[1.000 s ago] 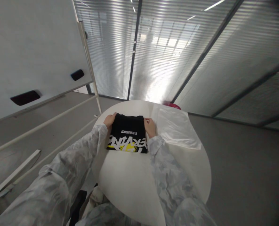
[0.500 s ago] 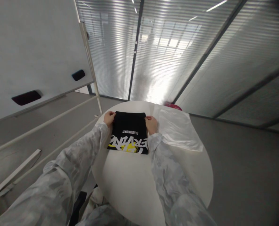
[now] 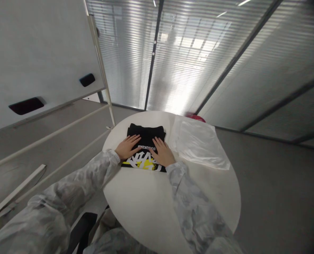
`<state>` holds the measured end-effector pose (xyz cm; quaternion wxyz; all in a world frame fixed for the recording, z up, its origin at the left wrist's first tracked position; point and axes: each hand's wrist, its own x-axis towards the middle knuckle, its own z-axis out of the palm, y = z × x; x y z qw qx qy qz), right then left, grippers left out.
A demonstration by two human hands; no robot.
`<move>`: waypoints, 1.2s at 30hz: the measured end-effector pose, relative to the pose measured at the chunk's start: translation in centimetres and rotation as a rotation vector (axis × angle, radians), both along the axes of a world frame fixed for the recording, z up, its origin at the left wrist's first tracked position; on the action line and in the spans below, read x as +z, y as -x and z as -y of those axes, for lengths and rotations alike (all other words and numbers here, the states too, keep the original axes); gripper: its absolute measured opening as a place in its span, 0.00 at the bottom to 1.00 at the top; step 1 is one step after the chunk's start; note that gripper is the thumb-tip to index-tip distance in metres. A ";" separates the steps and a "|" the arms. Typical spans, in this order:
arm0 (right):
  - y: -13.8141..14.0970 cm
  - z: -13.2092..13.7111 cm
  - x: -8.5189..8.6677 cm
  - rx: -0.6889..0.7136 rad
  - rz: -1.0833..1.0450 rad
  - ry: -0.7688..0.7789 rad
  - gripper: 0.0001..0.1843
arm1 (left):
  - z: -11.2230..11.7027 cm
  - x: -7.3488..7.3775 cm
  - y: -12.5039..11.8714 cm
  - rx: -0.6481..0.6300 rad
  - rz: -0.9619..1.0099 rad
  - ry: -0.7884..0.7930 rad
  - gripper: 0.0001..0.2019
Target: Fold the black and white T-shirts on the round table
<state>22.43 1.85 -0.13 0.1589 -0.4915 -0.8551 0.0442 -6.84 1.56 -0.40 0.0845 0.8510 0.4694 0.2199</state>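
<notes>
A folded black garment, perhaps a T-shirt (image 3: pixel 146 133), lies on the round white table (image 3: pixel 143 197). White lettering and a yellow splash show on it, upside down from where I look. My left hand (image 3: pixel 129 146) rests flat on its left part, fingers spread. On the right part lies my right hand (image 3: pixel 162 151), also flat with its fingers apart. Both palms cover some of the print. To the right of the garment, a translucent white plastic bag (image 3: pixel 200 141) is spread on the tabletop.
A whiteboard (image 3: pixel 40 53) on a pale metal frame (image 3: pixel 105 70) stands at the left. Behind the table runs a glass partition with blinds (image 3: pixel 130 53). Something red (image 3: pixel 196 117) shows past the table's far edge. A black chair part (image 3: pixel 84 227) is at lower left.
Both hands have let go of the garment's upper corners and moved inward and nearer me, now flat on it. Its far edge now looks rumpled and doubled.
</notes>
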 end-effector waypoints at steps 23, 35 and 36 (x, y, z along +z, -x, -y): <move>0.1 -3.7 -0.3 -0.266 -0.377 -0.075 0.22 | -6.0 0.1 1.5 0.745 0.479 0.241 0.17; 0.9 1.3 0.5 0.021 0.024 0.013 0.38 | 0.9 0.4 -0.4 -0.025 -0.007 0.005 0.36; 0.5 1.3 0.1 0.002 0.045 0.045 0.40 | 1.2 0.0 -0.3 -0.015 -0.045 0.034 0.38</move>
